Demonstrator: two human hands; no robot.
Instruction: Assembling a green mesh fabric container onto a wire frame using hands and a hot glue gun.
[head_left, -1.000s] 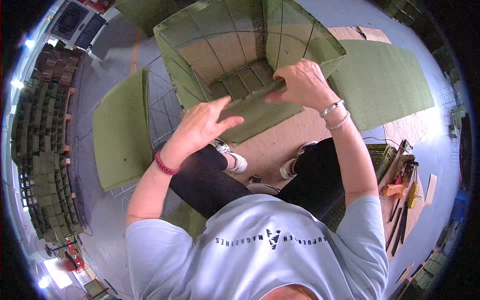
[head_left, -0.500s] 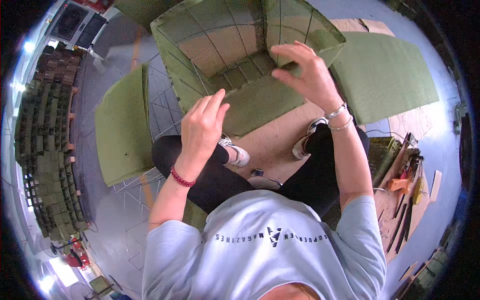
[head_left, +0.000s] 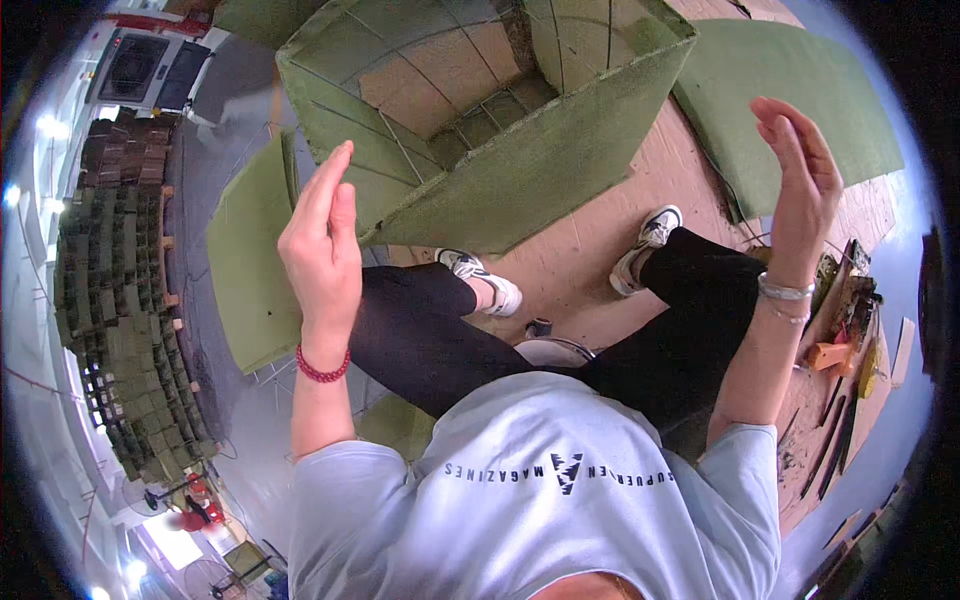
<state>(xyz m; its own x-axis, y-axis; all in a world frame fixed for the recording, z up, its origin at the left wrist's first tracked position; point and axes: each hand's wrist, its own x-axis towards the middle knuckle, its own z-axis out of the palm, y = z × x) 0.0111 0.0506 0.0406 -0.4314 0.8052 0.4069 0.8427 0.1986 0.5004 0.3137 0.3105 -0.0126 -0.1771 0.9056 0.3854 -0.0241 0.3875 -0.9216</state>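
Before my feet stands a box-shaped wire frame (head_left: 520, 170) covered in green fabric, its top uncovered so that the wires and a brown bottom show inside. My left hand (head_left: 322, 240) is raised by the box's near left corner, fingers straight and thumb up, with nothing in it. Well out to the right, my right hand (head_left: 802, 185) is lifted in front of a flat green sheet (head_left: 800, 95), its fingers extended and also holding nothing. Both hands look apart from the box, palms turned roughly toward each other.
Another green panel (head_left: 252, 270) leans on wire framing at the left. Tools, among them an orange-handled one (head_left: 828, 356), lie on a board at the right. Long stacks of dark green pieces (head_left: 115, 290) line the far left. A brown board (head_left: 575, 270) lies under my shoes.
My hands have spread apart, the left toward the left and the right farther right. The box's near side now stands higher and its rim lies straighter across.
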